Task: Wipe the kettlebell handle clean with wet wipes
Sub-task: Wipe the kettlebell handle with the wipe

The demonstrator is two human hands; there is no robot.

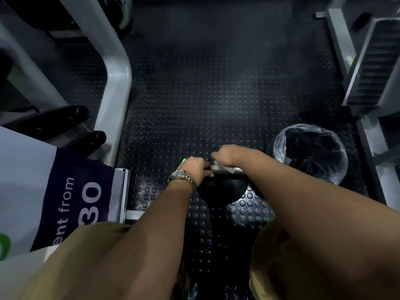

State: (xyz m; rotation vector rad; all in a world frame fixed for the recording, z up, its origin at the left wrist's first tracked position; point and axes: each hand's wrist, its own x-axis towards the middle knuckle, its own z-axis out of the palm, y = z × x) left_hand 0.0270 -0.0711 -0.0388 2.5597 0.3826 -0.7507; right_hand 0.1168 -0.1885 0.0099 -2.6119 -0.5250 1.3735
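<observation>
A black kettlebell (223, 189) stands on the studded rubber floor between my knees. My left hand (195, 167), with a metal watch on the wrist, grips the left end of its handle. My right hand (227, 155) presses a white wet wipe (225, 169) onto the top of the handle. A green packet (181, 163) peeks out just beyond my left hand; most of it is hidden.
A bin lined with a clear plastic bag (309, 151) stands to the right of the kettlebell. A grey machine frame (116, 89) and a purple-and-white sign (65, 202) lie on the left. Metal steps (372, 68) rise at the right.
</observation>
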